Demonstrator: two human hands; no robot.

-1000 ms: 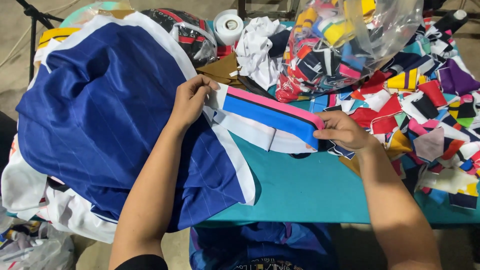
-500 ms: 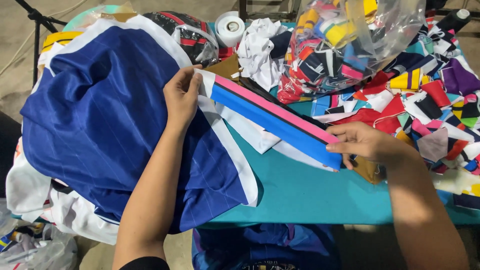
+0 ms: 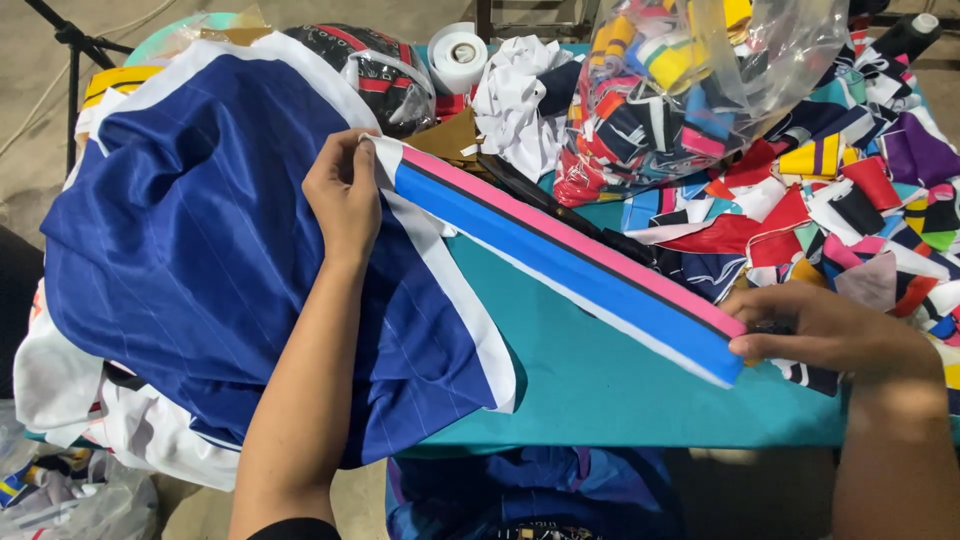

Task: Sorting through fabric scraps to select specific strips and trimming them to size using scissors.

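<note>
Above teal desk point(image 3: 600, 390), long blue-and-pink cloth strip point(image 3: 560, 260) pulled tight, left hand point(image 3: 345, 195) grip pinching one end, right hand point(image 3: 825, 330) grip pinching other, beside dark blue shirt point(image 3: 220, 270).

Teal table point(image 3: 600, 390), bare concrete floor point(image 3: 40, 120), black stand point(image 3: 70, 60) at left
</note>
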